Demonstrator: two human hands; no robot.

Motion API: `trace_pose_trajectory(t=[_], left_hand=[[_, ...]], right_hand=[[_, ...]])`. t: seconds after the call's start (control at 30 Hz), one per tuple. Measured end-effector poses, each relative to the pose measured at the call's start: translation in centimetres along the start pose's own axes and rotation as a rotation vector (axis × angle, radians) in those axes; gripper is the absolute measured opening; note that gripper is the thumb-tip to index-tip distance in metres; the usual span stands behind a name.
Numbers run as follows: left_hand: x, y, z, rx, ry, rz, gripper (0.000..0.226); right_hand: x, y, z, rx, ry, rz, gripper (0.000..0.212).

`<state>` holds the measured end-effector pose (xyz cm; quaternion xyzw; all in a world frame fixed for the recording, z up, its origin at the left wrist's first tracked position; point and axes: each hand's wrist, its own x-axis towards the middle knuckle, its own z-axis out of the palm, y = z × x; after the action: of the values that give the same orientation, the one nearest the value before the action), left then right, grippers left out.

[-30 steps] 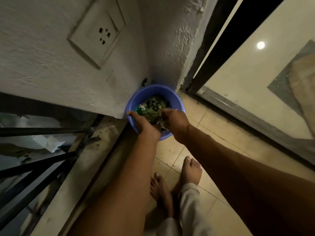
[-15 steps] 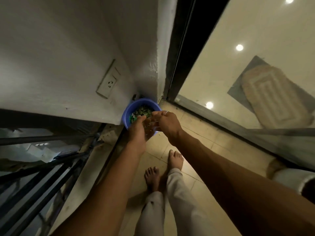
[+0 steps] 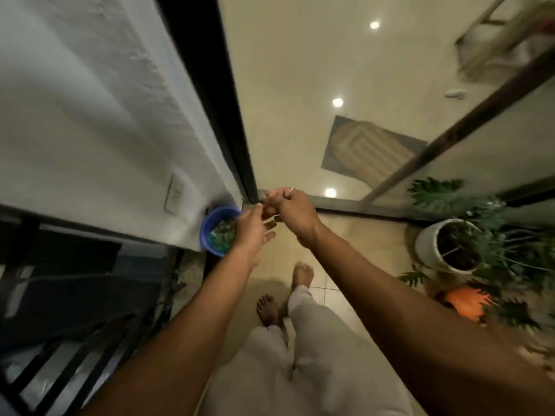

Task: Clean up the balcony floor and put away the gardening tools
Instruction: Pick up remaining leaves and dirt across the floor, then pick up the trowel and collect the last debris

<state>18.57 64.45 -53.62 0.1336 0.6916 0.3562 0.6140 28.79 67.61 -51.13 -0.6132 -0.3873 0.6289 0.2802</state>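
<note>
Blue tub (image 3: pixel 205 232) on the floor (image 3: pixel 345 235), far left corner, against the wall (image 3: pixel 90 115); full of green leaf scraps (image 3: pixel 223 232), same spot as before. Hands have come up out of it since a second ago. Left hand (image 3: pixel 253 232) over the tub's right rim, fingers loose and straight, holding nothing. Right hand (image 3: pixel 292 208) just right and farther, fingers curled at the left fingertips, ring (image 3: pixel 292 190) showing; can't tell if it pinches anything. The view has risen and swung right: a white pot (image 3: pixel 426 241) with a plant (image 3: pixel 444 196) and an orange pot (image 3: pixel 464 301) now show at right. Both blurred.
</note>
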Motion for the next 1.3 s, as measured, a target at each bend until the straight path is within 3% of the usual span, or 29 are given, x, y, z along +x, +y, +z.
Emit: trace_pose_trajectory(t=[0.4,0.7,1.0,1.3], left_hand=[[-13.9,-4.2,19.3,0.436,-0.502,0.091,0.023],[-26.5,-16.3,32.7,0.741,-0.775,0.072,0.021],[-36.8,-30.2,41.0,0.934,-0.965,-0.03,0.026],[-38.0,-35.5,47.4,1.155,-0.999,-0.08,0.019]], right_hand=[[-16.7,4.0,-20.7,0.328,0.593,-0.017,0.018],[-32.7,14.5,-34.7,0.564,0.939,0.042,0.016],[-45.4,25.0,-43.4,0.675,1.116,0.134,0.017],[-46.7,31.3,-49.3,0.839,1.237,0.194,0.012]])
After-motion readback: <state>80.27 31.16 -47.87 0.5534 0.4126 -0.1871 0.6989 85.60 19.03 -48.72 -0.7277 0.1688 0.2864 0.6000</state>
